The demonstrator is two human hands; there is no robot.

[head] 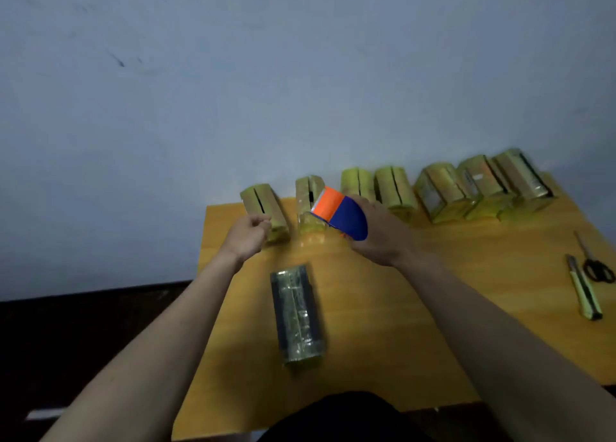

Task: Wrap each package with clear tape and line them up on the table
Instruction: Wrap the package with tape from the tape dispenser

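Seven packages [393, 188] stand lined up; one package [297, 315] lies unplaced (apparently taped). Right hand [380, 238] grips tape dispenser [341, 213]; left hand [248, 233] pinches, presumably tape.

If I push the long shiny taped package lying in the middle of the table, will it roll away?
Probably not: the long dark tape-wrapped package looks boxy and lies flat on the yellow wooden table. Its glossy tape may let it slide.
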